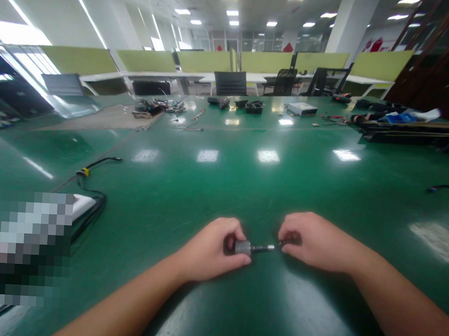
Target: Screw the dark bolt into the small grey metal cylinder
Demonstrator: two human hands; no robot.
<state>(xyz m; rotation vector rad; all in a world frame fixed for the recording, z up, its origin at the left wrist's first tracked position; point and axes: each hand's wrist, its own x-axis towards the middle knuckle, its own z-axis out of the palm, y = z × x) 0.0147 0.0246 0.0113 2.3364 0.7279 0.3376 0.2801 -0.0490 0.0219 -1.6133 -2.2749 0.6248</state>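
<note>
Near the front middle of the green table [223,188], my left hand [217,249] grips a grey metal cylinder [243,247] between thumb and fingers. A thin dark shaft with a bright silver tip [270,248] sticks out of the cylinder to the right. Just past that tip, my right hand [307,241] pinches a small dark part [285,242], which looks like a spring or a threaded piece; its exact shape is too small to tell. A narrow gap separates the shaft tip from this part.
On the left lie black cables [99,201] beside a pixelated device [22,237]. Another cable end [446,188] is at the right edge. Tools, a silver box [301,109], electronic parts [160,107] and black strips [409,132] lie along the far side.
</note>
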